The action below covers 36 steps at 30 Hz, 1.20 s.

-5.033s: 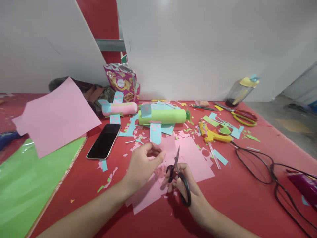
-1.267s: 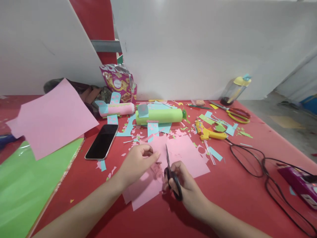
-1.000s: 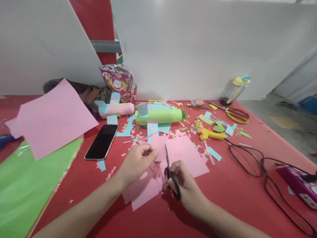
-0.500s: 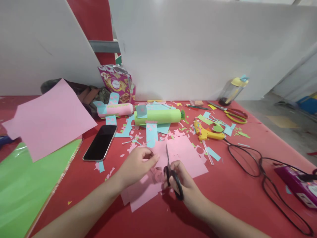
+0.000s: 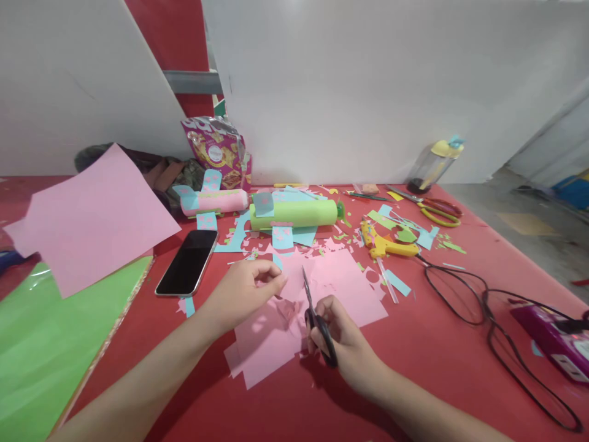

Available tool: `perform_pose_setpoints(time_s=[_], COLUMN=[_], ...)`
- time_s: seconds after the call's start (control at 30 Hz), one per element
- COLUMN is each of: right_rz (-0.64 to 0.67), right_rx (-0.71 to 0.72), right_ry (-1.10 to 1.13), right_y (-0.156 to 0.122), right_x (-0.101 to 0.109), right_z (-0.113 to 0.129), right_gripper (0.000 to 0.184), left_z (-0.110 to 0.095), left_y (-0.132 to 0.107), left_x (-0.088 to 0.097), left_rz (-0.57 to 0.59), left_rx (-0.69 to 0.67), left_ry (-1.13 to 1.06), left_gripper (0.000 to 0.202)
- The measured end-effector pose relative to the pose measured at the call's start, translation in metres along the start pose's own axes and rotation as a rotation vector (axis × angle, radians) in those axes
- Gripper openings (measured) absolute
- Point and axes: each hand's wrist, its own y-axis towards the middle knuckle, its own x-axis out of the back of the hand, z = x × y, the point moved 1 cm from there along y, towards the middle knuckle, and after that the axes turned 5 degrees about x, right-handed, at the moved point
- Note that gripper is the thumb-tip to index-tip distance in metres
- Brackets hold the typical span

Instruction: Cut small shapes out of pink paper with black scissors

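My right hand [image 5: 343, 334] is closed round the black handles of a pair of scissors [image 5: 317, 325], whose narrow blades point up and away, over pink paper. Left of the blades, my left hand [image 5: 246, 288] pinches with thumb and forefinger at a piece of pink paper [image 5: 294, 267]; the exact grip is partly hidden. Beneath both hands lie more pink sheets [image 5: 269, 359], with small curled offcuts [image 5: 289, 312] on them. Just beyond, a lime-green wrapped tube [image 5: 299, 213] with light-blue flaps lies on its side, and a pink wrapped tube [image 5: 221, 201] lies to its left.
A phone [image 5: 188, 263] lies on the red table [image 5: 442, 368] at left, near a large pink sheet [image 5: 101, 215] over green film [image 5: 69, 344]. At right are a yellow glue gun [image 5: 389, 247], its cable, larger scissors [image 5: 439, 212], a bottle [image 5: 432, 166] and a purple power strip [image 5: 552, 344].
My left hand has shifted slightly left, away from the scissors. The scissors' tip has swung a little left, and the pink paper by the blades has moved over the green tube's front blue flap.
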Motion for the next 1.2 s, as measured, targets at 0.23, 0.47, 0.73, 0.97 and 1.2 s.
perform_pose_setpoints(time_s=[0.23,0.47,0.73,0.97,1.2], right_rz=[-0.062,-0.121,-0.053,-0.013,-0.018], right_rx=[0.003,0.044,-0.003,0.016,0.007], right_ry=[0.004,0.01,0.0,0.085,0.085], right_y=[0.001,0.002,-0.002,0.0,0.0], right_x=[0.001,0.002,-0.004,-0.001,-0.001], right_z=[0.002,-0.001,0.0,-0.003,0.0], right_gripper=[0.035,0.037,0.036,0.042,0.044], left_z=[0.007,0.008,0.008,0.0,0.002], left_y=[0.003,-0.001,-0.004,-0.009,-0.009], left_x=[-0.004,-0.032,-0.047,-0.043,-0.041], left_rz=[-0.097,0.12,0.207,0.102,0.069], left_rx=[0.058,0.087,0.159,0.108,0.06], left_ry=[-0.35,-0.738,-0.652,-0.389,-0.254], left_gripper=[0.022,0.025,0.03,0.028,0.029])
